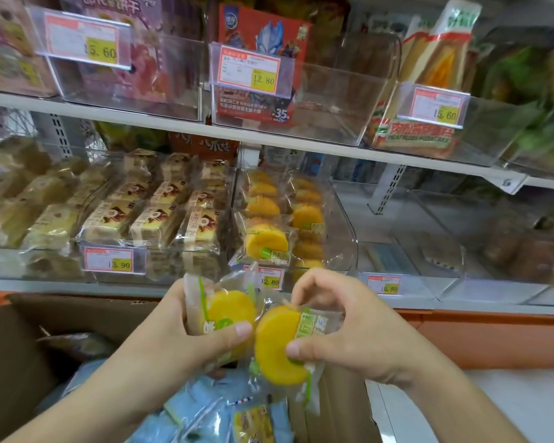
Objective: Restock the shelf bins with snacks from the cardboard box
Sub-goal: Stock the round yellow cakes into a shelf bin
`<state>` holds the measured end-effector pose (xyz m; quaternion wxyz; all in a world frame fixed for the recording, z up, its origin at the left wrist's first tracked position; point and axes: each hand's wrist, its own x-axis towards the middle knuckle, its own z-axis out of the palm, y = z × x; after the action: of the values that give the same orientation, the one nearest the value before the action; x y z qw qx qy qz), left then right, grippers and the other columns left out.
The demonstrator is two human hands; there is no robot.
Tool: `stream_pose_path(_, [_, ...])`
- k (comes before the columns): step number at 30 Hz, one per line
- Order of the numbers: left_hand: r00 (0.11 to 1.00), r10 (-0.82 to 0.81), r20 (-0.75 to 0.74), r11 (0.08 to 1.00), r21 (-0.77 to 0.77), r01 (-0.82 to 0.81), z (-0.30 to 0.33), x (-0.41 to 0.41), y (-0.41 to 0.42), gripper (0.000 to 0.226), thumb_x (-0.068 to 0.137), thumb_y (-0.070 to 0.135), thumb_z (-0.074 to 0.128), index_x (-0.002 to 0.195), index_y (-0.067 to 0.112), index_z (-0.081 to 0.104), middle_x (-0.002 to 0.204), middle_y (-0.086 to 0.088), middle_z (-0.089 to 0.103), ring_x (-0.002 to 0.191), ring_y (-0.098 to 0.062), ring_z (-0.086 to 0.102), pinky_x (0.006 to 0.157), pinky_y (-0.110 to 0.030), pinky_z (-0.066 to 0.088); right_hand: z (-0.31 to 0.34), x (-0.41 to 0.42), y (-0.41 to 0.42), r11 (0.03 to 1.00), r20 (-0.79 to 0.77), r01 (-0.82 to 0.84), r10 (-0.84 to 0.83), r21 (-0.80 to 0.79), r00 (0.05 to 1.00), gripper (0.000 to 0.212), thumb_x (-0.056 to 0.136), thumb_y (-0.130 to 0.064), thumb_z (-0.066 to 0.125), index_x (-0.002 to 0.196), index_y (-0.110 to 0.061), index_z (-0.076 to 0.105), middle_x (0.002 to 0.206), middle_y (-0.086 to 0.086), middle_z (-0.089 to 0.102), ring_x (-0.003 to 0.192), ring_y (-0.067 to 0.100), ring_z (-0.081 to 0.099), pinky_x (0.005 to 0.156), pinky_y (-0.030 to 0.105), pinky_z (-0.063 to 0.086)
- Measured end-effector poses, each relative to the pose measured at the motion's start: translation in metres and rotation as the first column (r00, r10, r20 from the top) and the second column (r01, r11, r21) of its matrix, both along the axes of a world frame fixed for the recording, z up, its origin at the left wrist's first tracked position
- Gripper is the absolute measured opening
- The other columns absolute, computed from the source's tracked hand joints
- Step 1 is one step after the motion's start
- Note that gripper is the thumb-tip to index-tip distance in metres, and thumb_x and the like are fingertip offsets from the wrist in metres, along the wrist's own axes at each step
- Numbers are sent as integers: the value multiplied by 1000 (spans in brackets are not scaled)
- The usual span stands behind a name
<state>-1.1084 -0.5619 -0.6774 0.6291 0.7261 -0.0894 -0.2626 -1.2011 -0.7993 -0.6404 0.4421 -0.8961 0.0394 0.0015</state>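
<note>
Above the open box [45, 330], at lower centre, we see both hands raised side by side, each grasping one wrapped yellow cake. At left, the left hand [186, 334] curls round the left cake [227, 310]: the thumb [237, 330] presses across the wrapper's lower front, while the other fingers pass behind the pack, out of sight. This cake stands nearly upright, its round yellow face turned toward us and its long axis close to vertical, the clear sealed end uppermost. Just right of it, touching or nearly so, the right cake [277, 345] is pinched by the right hand [349, 330]: the thumb tip [296, 348] lies on the yellow disc's right edge, and the curled fingers [311, 286] close over the wrapper's upper edge. This pack is tilted, its long axis running from upper right to lower left, the disc facing left and toward us, the loose wrapper tail hanging below the hand.

Behind the hands, the bin [346, 238] already holds matching yellow cakes in two rows, with a price tag [271, 279] on its front. Left of it, a neighbouring bin holds brown-and-cream cake packs [154, 215]. Below the hands, the box contains blue-wrapped snacks [192, 407].
</note>
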Motion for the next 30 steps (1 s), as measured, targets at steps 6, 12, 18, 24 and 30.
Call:
stream_pose_path(6, [990, 98, -97, 991, -82, -106, 2, 12, -4, 50, 76, 24, 86, 122, 21, 65, 100, -8, 79, 72, -20, 76, 62, -42, 64, -4, 18, -61, 964, 222, 236, -259, 125, 940, 56, 63, -17, 97, 115, -31, 78, 113, -6, 75, 107, 21, 72, 82, 42, 65])
stream_pose_path(12, [992, 79, -96, 994, -65, -86, -2, 16, -15, 45, 80, 20, 84, 120, 18, 64, 91, -3, 79, 53, -13, 68, 67, -51, 66, -26, 56, -103, 889, 270, 430, -458, 159, 847, 45, 77, -7, 91, 104, -32, 66, 103, -3, 73, 95, 18, 72, 71, 31, 62])
stream_pose_path(18, [992, 92, -91, 993, -62, -98, -6, 22, -19, 52, 71, 25, 85, 119, 18, 67, 95, -8, 80, 64, -19, 74, 65, -47, 65, -57, 84, -105, 905, 351, 410, -423, 113, 835, 50, 81, -12, 90, 115, -37, 63, 114, -6, 71, 109, 18, 68, 87, 38, 61])
stream_pose_path(24, [981, 96, -170, 984, -129, -119, -12, 25, -18, 69, 55, 29, 103, 114, 14, 71, 103, -15, 80, 92, -34, 79, 93, -59, 57, -69, 92, -107, 898, 320, 439, -409, -23, 854, 45, 79, -25, 93, 108, -40, 62, 119, -5, 66, 112, 15, 62, 88, 30, 53])
stream_pose_path(30, [995, 92, 32, 994, -58, -90, -3, 32, -19, 64, 47, 16, 104, 101, 27, 71, 94, -18, 78, 87, -33, 75, 76, -39, 55, -62, 84, -108, 878, 390, 477, -450, 33, 803, 44, 74, -13, 95, 98, -35, 67, 103, -13, 70, 104, 12, 63, 81, 26, 46])
